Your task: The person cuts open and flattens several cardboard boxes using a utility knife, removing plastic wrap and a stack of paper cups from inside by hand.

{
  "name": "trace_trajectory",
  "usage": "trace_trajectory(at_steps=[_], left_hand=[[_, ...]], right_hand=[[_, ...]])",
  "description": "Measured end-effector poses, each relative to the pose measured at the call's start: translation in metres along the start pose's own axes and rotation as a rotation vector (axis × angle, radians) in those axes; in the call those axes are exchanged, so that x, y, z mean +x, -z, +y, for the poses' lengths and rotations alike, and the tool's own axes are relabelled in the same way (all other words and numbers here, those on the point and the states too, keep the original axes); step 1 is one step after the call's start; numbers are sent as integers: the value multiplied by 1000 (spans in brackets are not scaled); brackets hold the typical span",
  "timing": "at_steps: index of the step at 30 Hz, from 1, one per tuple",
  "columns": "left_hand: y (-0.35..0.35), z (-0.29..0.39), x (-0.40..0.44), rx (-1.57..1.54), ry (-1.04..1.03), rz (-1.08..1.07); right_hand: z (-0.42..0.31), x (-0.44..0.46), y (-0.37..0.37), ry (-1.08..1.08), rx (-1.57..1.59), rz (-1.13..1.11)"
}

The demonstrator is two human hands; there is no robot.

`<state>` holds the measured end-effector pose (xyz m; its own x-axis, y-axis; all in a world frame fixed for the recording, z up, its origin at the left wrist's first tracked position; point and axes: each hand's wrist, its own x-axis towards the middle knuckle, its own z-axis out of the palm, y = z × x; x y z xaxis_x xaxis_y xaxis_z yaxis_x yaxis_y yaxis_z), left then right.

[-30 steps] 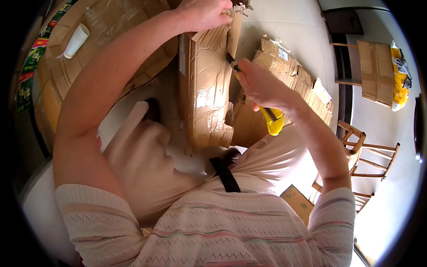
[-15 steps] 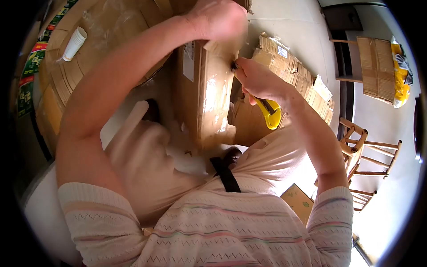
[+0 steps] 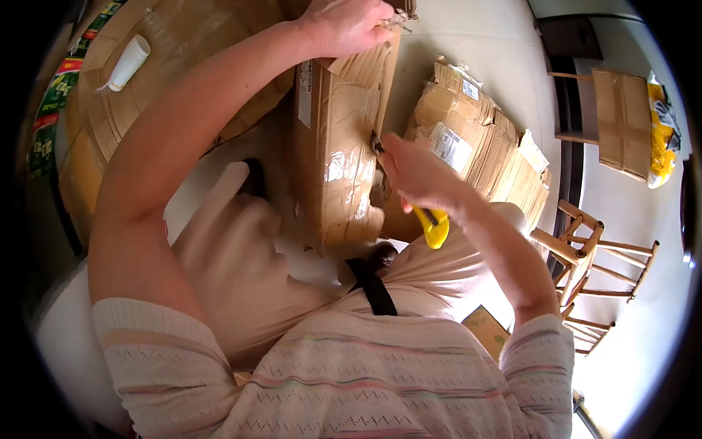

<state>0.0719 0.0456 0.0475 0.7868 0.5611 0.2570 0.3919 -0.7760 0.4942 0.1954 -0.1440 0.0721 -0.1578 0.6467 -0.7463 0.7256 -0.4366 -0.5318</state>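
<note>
A taped cardboard box (image 3: pixel 340 146) stands upright in front of my knees, its right side edge ragged. At its top, my left hand (image 3: pixel 349 28) is closed on the torn upper edge, where frayed strands stick out. My right hand (image 3: pixel 420 172) is wrapped round a yellow utility knife (image 3: pixel 435 228), whose yellow end shows below the fist. The knife's dark front end meets the box's right edge, and its blade tip is hidden there.
Battered cardboard with labels (image 3: pixel 475 139) lies on the floor to the right. White paper cups (image 3: pixel 130 62) rest on cardboard at the left. Wooden stools (image 3: pixel 578 252) stand at the right, below a box (image 3: pixel 621 124) with a yellow bag (image 3: pixel 662 139).
My right hand and the knife have moved down along the box's right edge. My left hand, blurred half a second ago, is still at the top, and the box has shifted slightly.
</note>
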Motion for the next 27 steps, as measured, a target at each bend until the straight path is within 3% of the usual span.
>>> trace_trajectory(at_steps=[6, 12, 13, 15, 17, 18, 19, 20, 22, 25, 26, 27], left_hand=[[-8, -4, -7, 83, 2, -123], [-7, 10, 7, -63, -9, -118], [-1, 9, 7, -85, -51, -17], [5, 1, -1, -52, 62, -119], [-5, -29, 1, 152, 14, -23], [6, -32, 5, 9, 172, -74], [3, -44, 7, -20, -48, 133], [-3, -55, 9, -34, -28, 70], [5, -53, 10, -34, -69, -62], [9, -47, 9, -35, -83, -39], [13, -43, 7, -75, -103, -29], [16, -44, 7, -66, -93, -53]], right_hand=[[-1, -31, -17, -37, 84, -22], [-5, -7, -1, -88, 9, -62], [-5, -4, -5, -92, 26, -51], [-6, -22, -20, -127, 91, -115], [4, -39, -45, -166, 57, -156], [10, -44, -58, -145, 26, -201], [16, -49, -70, -129, -7, -247], [20, -50, -76, -112, -43, -298], [13, -56, -50, -155, 105, -190], [30, -51, -25, -166, 155, 58], [59, -44, -21, 16, 8, 207], [63, -40, -11, 24, 63, 302]])
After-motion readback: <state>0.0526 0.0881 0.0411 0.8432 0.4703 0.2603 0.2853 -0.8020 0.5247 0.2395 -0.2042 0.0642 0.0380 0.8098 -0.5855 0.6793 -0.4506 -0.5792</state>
